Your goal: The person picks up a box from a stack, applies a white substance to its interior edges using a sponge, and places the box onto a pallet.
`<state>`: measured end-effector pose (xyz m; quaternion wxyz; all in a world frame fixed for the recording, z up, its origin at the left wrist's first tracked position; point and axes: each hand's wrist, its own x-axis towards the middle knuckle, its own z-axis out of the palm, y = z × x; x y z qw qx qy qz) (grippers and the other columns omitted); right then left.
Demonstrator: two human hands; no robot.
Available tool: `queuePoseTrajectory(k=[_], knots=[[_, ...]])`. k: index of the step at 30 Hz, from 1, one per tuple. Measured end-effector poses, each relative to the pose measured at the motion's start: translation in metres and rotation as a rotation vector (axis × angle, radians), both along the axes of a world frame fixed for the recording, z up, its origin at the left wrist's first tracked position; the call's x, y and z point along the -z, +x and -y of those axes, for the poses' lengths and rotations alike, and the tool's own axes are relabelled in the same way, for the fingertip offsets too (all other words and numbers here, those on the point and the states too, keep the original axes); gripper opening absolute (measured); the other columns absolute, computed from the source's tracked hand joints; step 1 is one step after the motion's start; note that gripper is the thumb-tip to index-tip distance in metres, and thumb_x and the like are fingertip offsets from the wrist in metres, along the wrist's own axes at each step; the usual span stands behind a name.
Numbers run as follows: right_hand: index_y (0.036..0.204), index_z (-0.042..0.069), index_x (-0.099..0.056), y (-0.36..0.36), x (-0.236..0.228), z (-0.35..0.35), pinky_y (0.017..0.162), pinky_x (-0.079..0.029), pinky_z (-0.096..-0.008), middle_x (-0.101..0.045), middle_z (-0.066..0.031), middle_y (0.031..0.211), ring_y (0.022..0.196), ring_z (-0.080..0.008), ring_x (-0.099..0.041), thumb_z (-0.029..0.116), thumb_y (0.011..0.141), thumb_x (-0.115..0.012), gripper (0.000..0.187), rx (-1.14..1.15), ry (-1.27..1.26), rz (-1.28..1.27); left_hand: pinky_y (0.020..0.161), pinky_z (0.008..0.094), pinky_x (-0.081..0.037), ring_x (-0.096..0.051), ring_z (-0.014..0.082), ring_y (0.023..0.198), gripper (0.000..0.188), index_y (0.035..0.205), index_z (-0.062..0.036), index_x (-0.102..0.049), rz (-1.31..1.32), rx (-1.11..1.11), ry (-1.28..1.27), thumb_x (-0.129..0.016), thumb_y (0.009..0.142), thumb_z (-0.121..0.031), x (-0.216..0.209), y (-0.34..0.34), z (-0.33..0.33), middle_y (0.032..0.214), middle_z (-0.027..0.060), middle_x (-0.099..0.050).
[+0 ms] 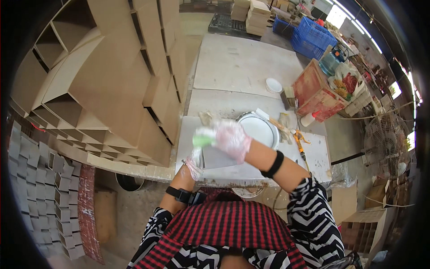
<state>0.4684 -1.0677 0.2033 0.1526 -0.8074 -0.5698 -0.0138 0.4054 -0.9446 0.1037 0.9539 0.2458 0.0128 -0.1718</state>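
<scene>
Although its outline is blurred, a pale green item (pixel 204 140) can be seen between the two gloved hands, above the near part of the white-topped worktable (pixel 224 103). It is met by the fingers of the right hand (pixel 230 138), which look curled, but whether it is gripped by them cannot be told. The left hand (pixel 195 162) is held just below it, fingers upward; whether they are closed on anything is hidden by blur. Beneath the hands, a flat grey panel (pixel 220 159) is partly covered by the right hand.

Just beyond the right hand, a round white tub (pixel 259 130) is placed, with a wooden-handled brush (pixel 268 118) laid across its rim. An orange-handled tool (pixel 301 142) is set to the right of the tub, and a small white bowl (pixel 273 85) farther back. To the left, the worktable is flanked by stacked cardboard boxes (pixel 114 74); beyond its right side, a standing fan (pixel 385 141) is seen.
</scene>
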Motion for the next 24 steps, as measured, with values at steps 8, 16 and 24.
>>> queuePoseTrajectory(k=[8,16,24], knots=[[0.108,0.022,-0.057,-0.021,0.032,0.035,0.066,-0.051,-0.0390,-0.056,-0.0098,0.079,0.075,-0.0268,-0.062,0.026,0.079,-0.055,0.029,-0.220,0.098,0.238,0.092,0.0358,-0.048,-0.055,0.0230,0.109,0.041,0.129,-0.0066,-0.043,0.027,0.099,-0.156,-0.036,0.098,-0.032,-0.019,-0.006,-0.005,0.124,0.0137,-0.052],[0.115,0.026,-0.055,-0.023,0.026,0.031,0.068,-0.052,-0.0340,-0.057,-0.0077,0.095,0.079,-0.0243,-0.059,0.015,0.075,-0.056,0.041,-0.077,-0.039,0.215,0.091,0.0368,-0.048,-0.055,0.0230,0.109,0.043,0.127,-0.0067,-0.044,0.005,0.076,-0.057,-0.037,0.097,-0.036,-0.008,0.003,-0.003,0.123,0.0131,-0.053],[0.117,0.021,-0.053,0.012,0.007,0.002,0.074,-0.051,-0.0394,-0.058,-0.0106,0.105,0.091,-0.0300,-0.059,0.018,0.075,-0.059,0.042,0.228,-0.056,0.061,0.091,0.0377,-0.048,-0.055,0.0230,0.108,0.046,0.126,-0.0068,-0.046,-0.046,0.013,0.013,-0.037,0.096,-0.040,0.001,0.002,0.004,0.122,0.0124,-0.054]])
